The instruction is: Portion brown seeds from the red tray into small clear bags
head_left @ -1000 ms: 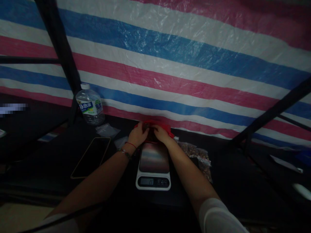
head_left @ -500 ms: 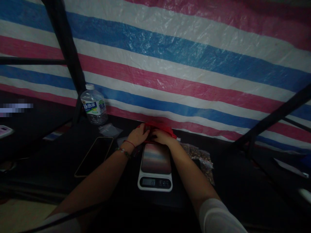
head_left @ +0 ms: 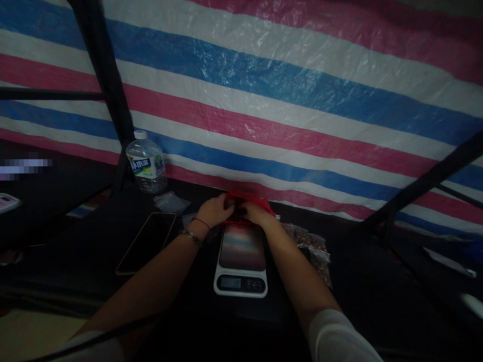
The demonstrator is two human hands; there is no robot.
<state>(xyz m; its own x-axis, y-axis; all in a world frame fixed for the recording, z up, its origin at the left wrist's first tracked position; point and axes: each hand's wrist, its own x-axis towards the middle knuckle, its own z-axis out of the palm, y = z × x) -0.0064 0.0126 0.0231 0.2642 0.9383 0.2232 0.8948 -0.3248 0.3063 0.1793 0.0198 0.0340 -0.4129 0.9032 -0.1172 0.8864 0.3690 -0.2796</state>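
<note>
A red plastic bag [head_left: 247, 194] lies with its mouth toward me, just beyond a white digital scale [head_left: 241, 285]. At the bag's left edge, my left hand [head_left: 217, 210] is closed on the rim. Into the mouth from the right reaches my right hand [head_left: 257, 213]; its fingers are inside the bag, and what they touch is hidden. The scale's shiny plate holds no item, and its small screen is lit. To the right of my right forearm lie several clear bags of small brown pieces [head_left: 319, 245].
A phone [head_left: 148, 242] lies left of my left forearm. Behind it are clear plastic bags [head_left: 171, 202] and a big clear bottle [head_left: 146, 168]. A striped plastic sheet [head_left: 271, 100] hangs behind the dark table, with dark poles [head_left: 107, 75] on both sides.
My right hand has shifted slightly within the bag's mouth, and the opening looks a bit wider. My left hand stays at the rim, moved only slightly.
</note>
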